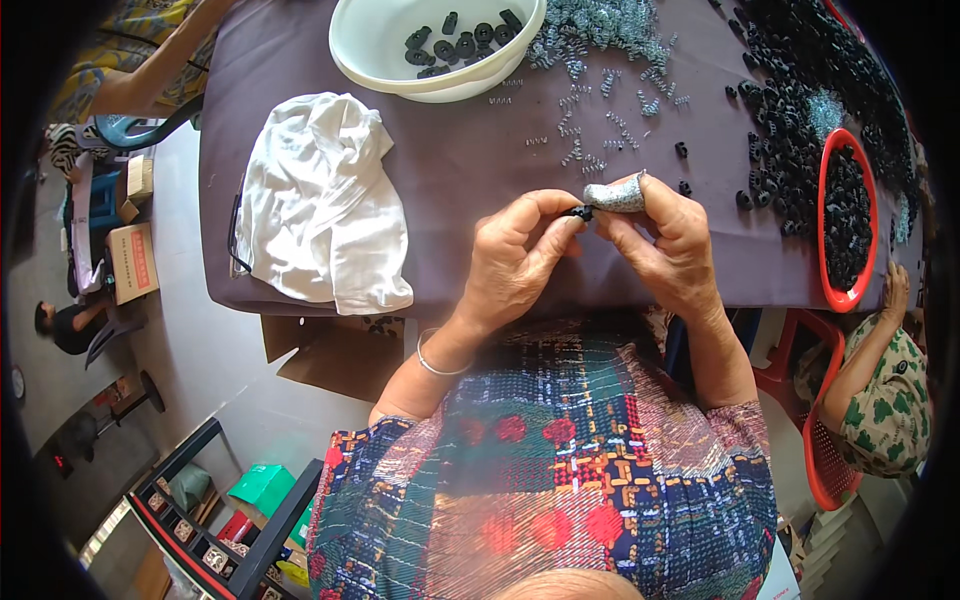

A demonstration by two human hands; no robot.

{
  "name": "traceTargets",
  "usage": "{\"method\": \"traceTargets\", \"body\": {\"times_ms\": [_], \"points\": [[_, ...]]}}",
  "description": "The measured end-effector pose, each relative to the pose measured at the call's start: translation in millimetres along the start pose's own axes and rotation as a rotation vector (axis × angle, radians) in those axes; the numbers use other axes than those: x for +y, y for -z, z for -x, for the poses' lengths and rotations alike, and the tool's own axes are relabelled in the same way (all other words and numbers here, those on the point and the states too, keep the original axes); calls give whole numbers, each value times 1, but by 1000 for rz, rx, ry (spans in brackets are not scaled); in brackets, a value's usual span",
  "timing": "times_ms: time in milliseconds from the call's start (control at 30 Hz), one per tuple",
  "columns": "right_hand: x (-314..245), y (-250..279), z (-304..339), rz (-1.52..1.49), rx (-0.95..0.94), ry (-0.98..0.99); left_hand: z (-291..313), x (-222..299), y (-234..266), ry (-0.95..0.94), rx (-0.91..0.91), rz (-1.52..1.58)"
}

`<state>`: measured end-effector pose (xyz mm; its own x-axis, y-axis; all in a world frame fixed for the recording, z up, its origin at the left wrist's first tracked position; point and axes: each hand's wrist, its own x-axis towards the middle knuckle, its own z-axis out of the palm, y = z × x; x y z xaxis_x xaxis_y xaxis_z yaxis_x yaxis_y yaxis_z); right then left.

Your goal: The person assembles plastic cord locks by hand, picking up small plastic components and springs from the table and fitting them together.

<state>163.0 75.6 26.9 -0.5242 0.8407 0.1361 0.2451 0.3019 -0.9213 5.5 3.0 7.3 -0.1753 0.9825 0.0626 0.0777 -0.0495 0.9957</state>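
Close to the table's front edge, my two hands meet fingertip to fingertip. My left hand (515, 265) pinches a small black plastic part (580, 212) between thumb and forefinger. From the other side, my right hand (668, 245) closes its thumb and forefinger at the same part. A grey, speckled finger cover (615, 195) wraps the right forefinger. My fingertips hide most of the part, and whether a spring sits in it I cannot make out. Beyond the hands lie loose metal coil springs (580, 150), with a larger heap of springs (600, 35) farther back.
A white bowl (350, 60) holding black parts stands at the far edge. White cloth (320, 200) lies on the left of the purple-grey tablecloth (450, 150). Black parts (775, 150) spread over the right, beside a red-rimmed basket (828, 220). Another person's hand (895, 290) rests at the right edge.
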Motion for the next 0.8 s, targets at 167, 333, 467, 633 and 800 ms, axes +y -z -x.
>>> {"method": "traceTargets", "body": {"times_ms": [167, 333, 467, 633, 800], "points": [[4, -8, -1, 130, 22, 81, 1, -6, -3, -11, 62, -18], [2, -18, -1, 80, 83, 107, 4, -3, -1, 84, 83, 89], [0, -16, -5, 141, 91, 267, 2, -1, 2, 136, 68, 256], [-5, -15, 2, 300, 123, 293, -6, -4, 11, 279, 36, 626], [0, -23, -2, 547, 169, 423, -9, 0, 7, 326, 26, 760]]}}
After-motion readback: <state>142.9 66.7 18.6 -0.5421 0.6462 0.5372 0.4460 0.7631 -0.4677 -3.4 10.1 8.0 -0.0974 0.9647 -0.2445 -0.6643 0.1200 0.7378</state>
